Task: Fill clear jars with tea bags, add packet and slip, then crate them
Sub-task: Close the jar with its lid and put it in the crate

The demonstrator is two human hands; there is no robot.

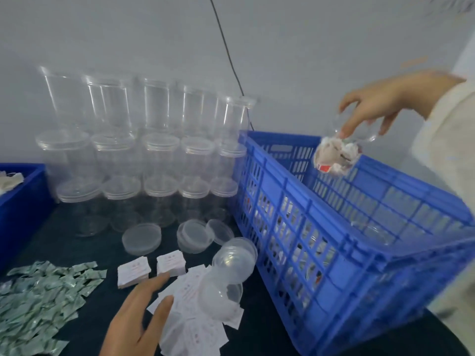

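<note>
My right hand [385, 101] grips a clear jar [338, 155] by its top, stuffed with white tea bags, and holds it tilted over the far side of the blue slotted crate [347, 253]. Filled jars show through the crate's slots. My left hand [138, 319] hovers with straight fingers over loose white slips [195, 330] at the front. Two neat slip stacks [151, 269] lie just beyond it. A heap of silvery green packets [38, 299] covers the front left. Several loose lids [195, 236] lie next to the crate.
Empty clear jars [144, 150] are stacked three tiers high against the back wall. A blue bin [23, 201] with white tea bags stands at the left edge. A black cable runs down the wall behind the crate. A white sleeve fills the right edge.
</note>
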